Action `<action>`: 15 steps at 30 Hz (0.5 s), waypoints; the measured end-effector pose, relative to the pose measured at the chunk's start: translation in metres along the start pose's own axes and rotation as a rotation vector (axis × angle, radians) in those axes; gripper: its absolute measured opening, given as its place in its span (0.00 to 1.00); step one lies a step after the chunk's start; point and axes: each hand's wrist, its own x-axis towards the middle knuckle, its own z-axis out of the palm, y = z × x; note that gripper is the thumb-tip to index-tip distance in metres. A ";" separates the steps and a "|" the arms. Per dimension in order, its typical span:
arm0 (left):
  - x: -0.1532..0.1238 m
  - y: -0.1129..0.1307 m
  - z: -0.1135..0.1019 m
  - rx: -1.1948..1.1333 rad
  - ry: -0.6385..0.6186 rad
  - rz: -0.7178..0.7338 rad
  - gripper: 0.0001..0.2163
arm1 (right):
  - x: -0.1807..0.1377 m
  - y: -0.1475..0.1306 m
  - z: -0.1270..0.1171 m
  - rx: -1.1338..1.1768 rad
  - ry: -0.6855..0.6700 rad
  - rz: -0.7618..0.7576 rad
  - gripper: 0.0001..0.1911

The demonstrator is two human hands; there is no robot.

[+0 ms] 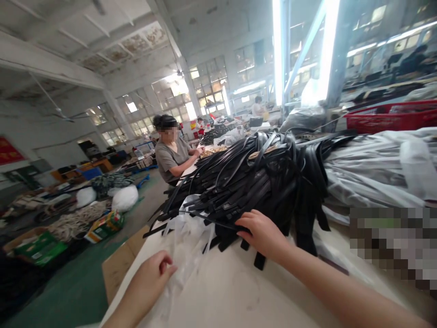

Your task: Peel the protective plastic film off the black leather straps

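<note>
My right hand [261,232] is closed on a thin black strap [205,217] at the near edge of a big heap. The strap stretches leftward from my fingers over a crumpled clear plastic bag [186,232]. Many flat black straps [246,177] make up the heap, some looped, with their cut ends hanging toward me. My left hand [152,278] is above the table's left side, beside the plastic. Its fingers are loosely curled, the thumb stands apart from the forefinger, and nothing shows between them.
The pale table [218,291] runs away from me. Grey-white wrapped material [375,168] lies right of the heap, below a red crate [392,116]. A co-worker [174,150] works farther along the left edge. A cardboard sheet [124,259] leans beside the table; boxes [104,225] stand on the floor.
</note>
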 end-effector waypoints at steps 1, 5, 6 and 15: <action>0.007 0.005 0.001 0.013 -0.037 -0.007 0.08 | 0.000 0.000 0.000 -0.009 0.001 -0.008 0.06; 0.019 -0.001 0.001 0.031 0.029 0.064 0.09 | -0.001 -0.009 -0.007 0.073 0.158 0.107 0.09; 0.019 -0.006 0.002 0.035 0.050 0.103 0.08 | -0.001 -0.012 -0.011 0.127 0.221 0.152 0.09; 0.002 -0.007 0.006 -0.261 -0.106 -0.025 0.13 | -0.002 -0.019 -0.008 0.349 0.145 0.176 0.11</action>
